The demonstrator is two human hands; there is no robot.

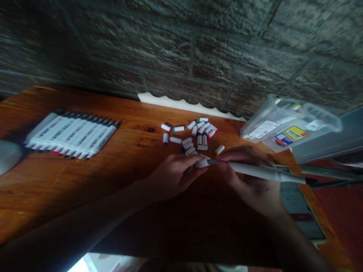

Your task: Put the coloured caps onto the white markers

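Note:
My left hand (176,173) pinches a white marker cap (202,163) between thumb and fingers. My right hand (252,185) is closed around a white marker (255,170), whose narrow tip points left at the cap. Tip and cap meet or nearly meet; I cannot tell which. Just beyond my hands lies a loose pile of white marker caps (203,127) with coloured ends. One cap with a yellow end (219,150) rests near my right fingertips. On the left, several white markers (72,132) with dark ends lie side by side in a row.
Two clear plastic containers (289,130) with labels stand at the right, by the stone wall (170,49). A phone (302,211) lies under my right forearm on the wooden table (136,143). A white wavy-edged strip (181,104) runs along the wall. Something white and rounded (8,155) sits far left.

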